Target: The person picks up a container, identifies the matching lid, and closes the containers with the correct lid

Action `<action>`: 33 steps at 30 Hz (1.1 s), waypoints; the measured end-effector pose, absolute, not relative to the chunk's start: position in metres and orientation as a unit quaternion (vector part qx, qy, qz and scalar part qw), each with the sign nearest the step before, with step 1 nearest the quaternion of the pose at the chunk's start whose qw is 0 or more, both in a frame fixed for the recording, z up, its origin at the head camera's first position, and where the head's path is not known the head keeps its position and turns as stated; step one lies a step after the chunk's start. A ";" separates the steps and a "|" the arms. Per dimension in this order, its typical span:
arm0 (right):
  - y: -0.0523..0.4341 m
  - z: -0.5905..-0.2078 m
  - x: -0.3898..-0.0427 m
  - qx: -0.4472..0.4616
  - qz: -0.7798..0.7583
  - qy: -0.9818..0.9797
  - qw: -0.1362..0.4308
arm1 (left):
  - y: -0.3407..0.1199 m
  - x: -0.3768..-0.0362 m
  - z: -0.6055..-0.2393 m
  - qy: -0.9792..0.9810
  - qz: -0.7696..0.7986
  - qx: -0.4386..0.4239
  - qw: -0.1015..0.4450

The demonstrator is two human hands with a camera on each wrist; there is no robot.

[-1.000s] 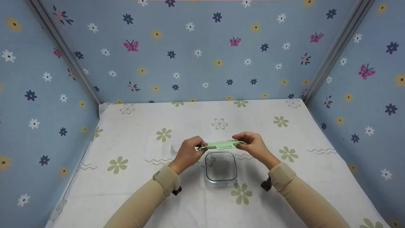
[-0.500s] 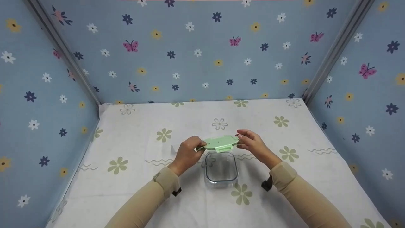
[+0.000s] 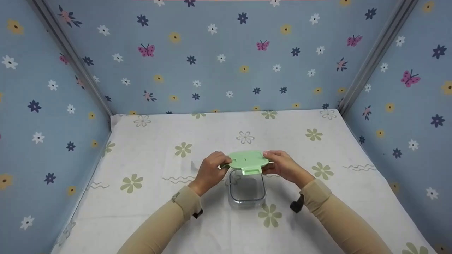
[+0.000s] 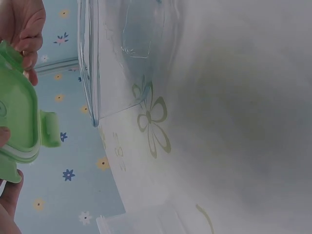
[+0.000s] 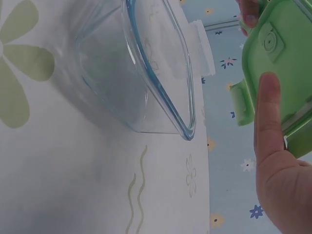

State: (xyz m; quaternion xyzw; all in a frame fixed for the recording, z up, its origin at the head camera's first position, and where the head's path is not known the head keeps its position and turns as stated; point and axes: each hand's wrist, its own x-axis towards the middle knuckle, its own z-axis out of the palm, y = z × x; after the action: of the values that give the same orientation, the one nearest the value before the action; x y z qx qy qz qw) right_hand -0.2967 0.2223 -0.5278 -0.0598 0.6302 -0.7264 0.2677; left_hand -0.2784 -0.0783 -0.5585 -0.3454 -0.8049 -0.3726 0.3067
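Note:
A light green snap lid point(image 3: 248, 159) with side flaps is held in the air just above and behind a clear glass container point(image 3: 247, 188). My left hand point(image 3: 211, 171) pinches the lid's left end. At its right end, my right hand point(image 3: 284, 166) grips the edge. The right wrist view shows one of my right fingers point(image 5: 268, 112) lying straight along the lid's face, near a round plug. The glass container stands open on the cloth, and I see nothing inside it. In the left wrist view the lid point(image 4: 19, 107) is partly cut off by the frame.
A translucent plastic piece point(image 4: 141, 222), perhaps a small tub, stands left of the glass container, mostly behind my left hand in the head view. White flower-print cloth point(image 3: 148, 141) covers the table. Blue patterned walls point(image 3: 226, 53) rise at the back and both sides.
The lid has tilted from nearly edge-on to showing its broad face. My right hand has loosened and shifted its hold on the right end. The left hand and the glass container have stayed put.

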 end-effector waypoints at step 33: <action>0.222 -0.522 -0.291 -0.079 -0.776 0.600 0.175 | -0.088 -0.282 -0.542 -0.809 -0.538 -0.236 -0.016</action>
State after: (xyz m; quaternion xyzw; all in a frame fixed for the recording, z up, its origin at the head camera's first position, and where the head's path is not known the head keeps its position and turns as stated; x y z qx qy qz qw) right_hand -0.2907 0.2219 -0.5215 -0.0790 0.6005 -0.7762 0.1751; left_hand -0.2821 -0.0876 -0.5417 -0.2358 -0.8088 -0.5384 -0.0158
